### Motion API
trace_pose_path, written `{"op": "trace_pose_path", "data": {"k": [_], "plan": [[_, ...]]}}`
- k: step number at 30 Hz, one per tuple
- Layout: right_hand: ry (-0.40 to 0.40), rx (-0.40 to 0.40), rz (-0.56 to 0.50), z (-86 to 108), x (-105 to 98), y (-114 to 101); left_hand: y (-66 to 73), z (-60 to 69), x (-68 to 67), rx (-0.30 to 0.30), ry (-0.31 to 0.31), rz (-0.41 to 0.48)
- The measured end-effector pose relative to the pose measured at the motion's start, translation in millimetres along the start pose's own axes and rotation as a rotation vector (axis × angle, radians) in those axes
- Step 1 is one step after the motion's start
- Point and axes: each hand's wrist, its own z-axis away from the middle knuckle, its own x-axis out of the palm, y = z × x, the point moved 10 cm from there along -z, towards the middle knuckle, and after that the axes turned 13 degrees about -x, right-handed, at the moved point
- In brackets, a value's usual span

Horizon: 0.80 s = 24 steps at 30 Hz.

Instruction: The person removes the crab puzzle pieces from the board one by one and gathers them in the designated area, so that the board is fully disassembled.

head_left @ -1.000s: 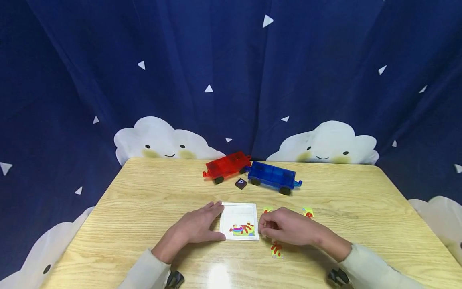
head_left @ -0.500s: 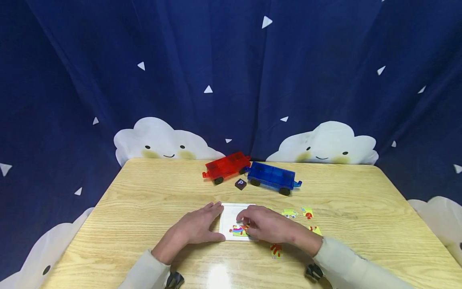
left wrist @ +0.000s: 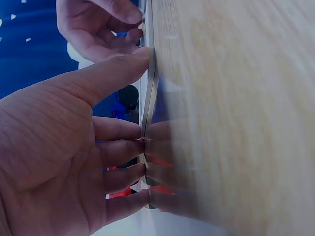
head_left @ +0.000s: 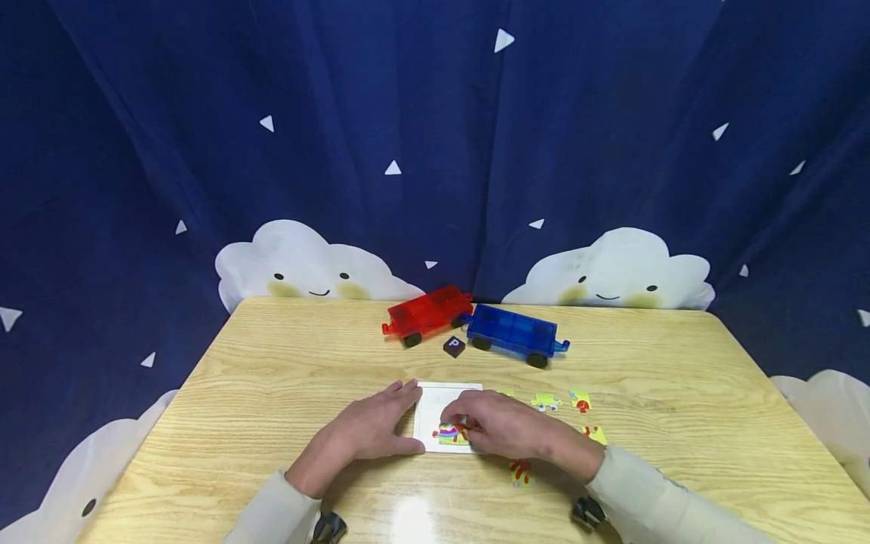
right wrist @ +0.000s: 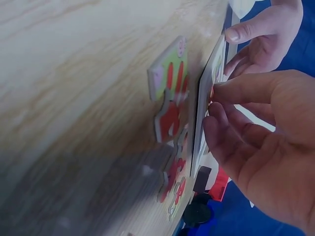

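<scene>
A square white puzzle tray [head_left: 430, 399] lies flat on the table. Joined puzzle pieces [head_left: 447, 434], yellow with red and a rainbow stripe, sit in its lower part. My left hand [head_left: 370, 425] rests along the tray's left edge, thumb at the near corner and fairly straight fingertips at the far one. Over the tray's right half, my right hand [head_left: 506, 425] pinches a puzzle piece [right wrist: 212, 93] between thumb and fingers, low down beside the joined ones. Only a red sliver of that piece shows; my hand hides the rest.
Right of the tray lie several loose puzzle pieces, among them one with eyes [head_left: 546, 402], a corner one [head_left: 580, 401] and a nearer one [head_left: 520, 473]. Behind stand a red toy wagon [head_left: 430, 311], a blue toy wagon [head_left: 511, 329] and a dark P tile [head_left: 454, 347].
My right hand has moved left from the loose pieces onto the tray, bringing a puzzle piece, then shifted only slightly. My left hand has stayed at the tray's edge.
</scene>
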Motion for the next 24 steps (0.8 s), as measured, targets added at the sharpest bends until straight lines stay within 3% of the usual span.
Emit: {"op": "trace_pose_path", "data": {"k": [19,24], "plan": [[0.012,-0.025,-0.007,-1.1,2.6,-1.2,2.4,-0.6,-1.6,0.006,0.002,-0.044],[0.016,-0.016,0.035,-0.6,1.4,-1.2,2.6,-2.3,-1.2,-0.001,0.002,-0.057]]}}
